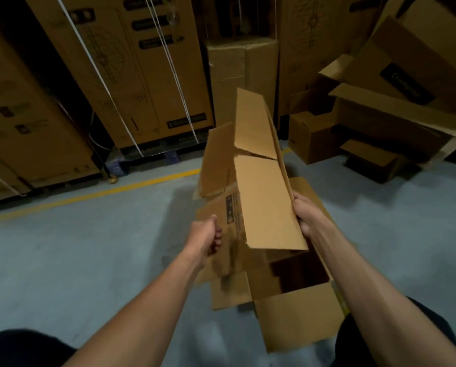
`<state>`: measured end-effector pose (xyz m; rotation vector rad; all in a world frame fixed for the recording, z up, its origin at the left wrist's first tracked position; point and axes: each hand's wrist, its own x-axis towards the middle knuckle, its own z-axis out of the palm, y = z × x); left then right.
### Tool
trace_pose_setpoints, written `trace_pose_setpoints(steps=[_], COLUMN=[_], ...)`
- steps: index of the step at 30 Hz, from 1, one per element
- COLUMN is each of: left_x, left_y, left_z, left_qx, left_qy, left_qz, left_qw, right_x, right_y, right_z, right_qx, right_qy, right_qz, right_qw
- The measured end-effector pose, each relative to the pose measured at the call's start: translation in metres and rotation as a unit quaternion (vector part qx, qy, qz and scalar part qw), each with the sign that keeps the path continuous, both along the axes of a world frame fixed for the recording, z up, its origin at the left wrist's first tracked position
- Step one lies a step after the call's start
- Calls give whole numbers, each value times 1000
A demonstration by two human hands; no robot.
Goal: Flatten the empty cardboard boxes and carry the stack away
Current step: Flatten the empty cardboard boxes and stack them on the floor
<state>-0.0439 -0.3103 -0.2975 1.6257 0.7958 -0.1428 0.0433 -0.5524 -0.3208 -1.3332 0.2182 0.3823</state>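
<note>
I hold a brown cardboard box (264, 192) in front of me, partly collapsed, its flaps sticking up and away. My right hand (305, 215) grips its right edge. My left hand (208, 238) is curled at its lower left side, fingers closed on a blurred cardboard flap. Below it on the floor lies another open box (295, 313) with a dark hollow inside and flaps spread out.
Tall strapped cartons (131, 75) on pallets line the back and left. A jumble of empty open boxes (380, 123) is piled at the right. A yellow line (94, 194) crosses the grey floor (76, 260). My dark trouser knees show at the bottom corners.
</note>
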Motion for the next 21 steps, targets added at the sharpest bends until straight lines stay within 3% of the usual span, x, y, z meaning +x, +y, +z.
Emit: trace_pose_setpoints(steps=[4,7,11,16,21], left_x=[-45,-58,-58,-44,-22], left_y=[2,-3,-13,-21,-5], left_z=[-34,-51,-56,-44,-29], left_qx=[-151,-244,-376,-469,-448], left_qy=[125,135,9,-129,-156], left_qz=[6,35,131,195,161], left_qw=[981,960,917,852,866], right_x=[8,7,7,9,12], right_y=[-5,-9,-7,-8,-5], right_z=[-4,-3,-6,-5,-1], right_qx=[58,86,130,167,139], right_qy=[16,26,38,49,38], right_qz=[-40,-46,-53,-32,16], right_qw=[997,995,989,984,989])
